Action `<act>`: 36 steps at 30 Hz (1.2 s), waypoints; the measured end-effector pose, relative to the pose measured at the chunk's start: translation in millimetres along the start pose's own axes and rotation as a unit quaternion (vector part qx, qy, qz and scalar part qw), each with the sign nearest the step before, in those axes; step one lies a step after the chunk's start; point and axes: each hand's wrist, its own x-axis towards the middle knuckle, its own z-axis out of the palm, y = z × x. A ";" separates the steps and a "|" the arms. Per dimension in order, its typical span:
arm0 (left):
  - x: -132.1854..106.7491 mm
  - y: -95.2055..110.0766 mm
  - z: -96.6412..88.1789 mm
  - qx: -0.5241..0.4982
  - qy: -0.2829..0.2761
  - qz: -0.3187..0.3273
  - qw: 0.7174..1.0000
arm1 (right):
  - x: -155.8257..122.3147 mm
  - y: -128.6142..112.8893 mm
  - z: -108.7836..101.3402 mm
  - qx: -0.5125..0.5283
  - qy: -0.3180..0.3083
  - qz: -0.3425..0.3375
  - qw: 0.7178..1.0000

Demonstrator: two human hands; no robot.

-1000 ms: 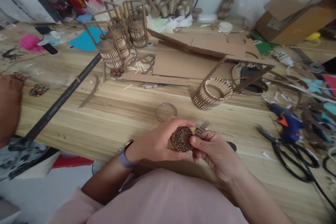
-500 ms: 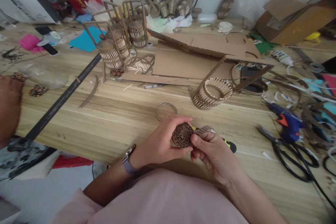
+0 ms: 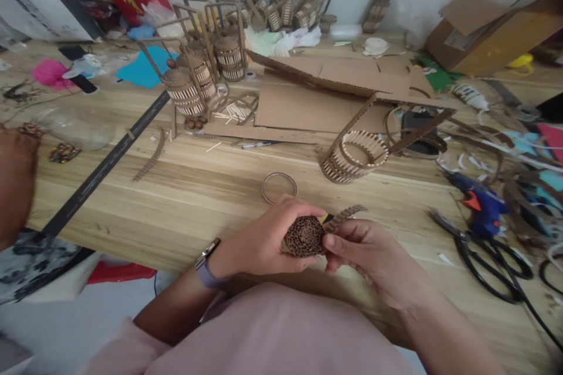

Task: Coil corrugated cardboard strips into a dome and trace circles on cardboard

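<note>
Pale wood grain runs across the tabletop [image 3: 197, 205], its near edge just before the person's body. Over that edge, the coil of corrugated cardboard [image 3: 304, 237] turns its round, honeycombed face up toward the camera — its short axis runs toward the viewer — and its loose strip [image 3: 352, 212] points off to the right and away from the body. The left hand [image 3: 264, 238] is half open in a C around the coil, fingers along its far side and thumb along its near side; the coil sits at that hand's right. The right hand [image 3: 373, 258] is closed to a pinch, thumb at the coil's right edge where the strip leaves it. Just beyond the left hand lies a metal ring [image 3: 280, 173]; farther off, a slatted basket [image 3: 341, 167] stands with its tall handle leaning right — and behind it, folded cardboard [image 3: 303, 108].
</note>
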 end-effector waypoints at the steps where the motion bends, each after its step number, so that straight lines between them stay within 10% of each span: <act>1: 1.2 0.0 -3.0 0.009 -0.015 0.007 1.000 | -0.2 -0.8 0.2 -0.007 -0.002 0.003 1.000; 6: 6.0 -3.8 -8.4 0.026 -0.042 0.031 0.998 | 1.7 0.8 3.7 0.008 0.000 -0.010 1.000; 14: 4.9 -7.9 21.2 0.083 0.166 0.044 0.982 | 6.5 3.7 22.9 0.099 0.085 -0.059 0.990; 31: 6.3 -1.4 -4.8 0.058 -0.022 0.058 0.996 | 6.4 3.2 -2.0 -0.046 -0.036 -0.026 0.998; 36: 5.1 -3.1 2.6 0.083 0.084 0.053 0.992 | 7.2 1.2 13.2 0.024 0.041 -0.050 0.998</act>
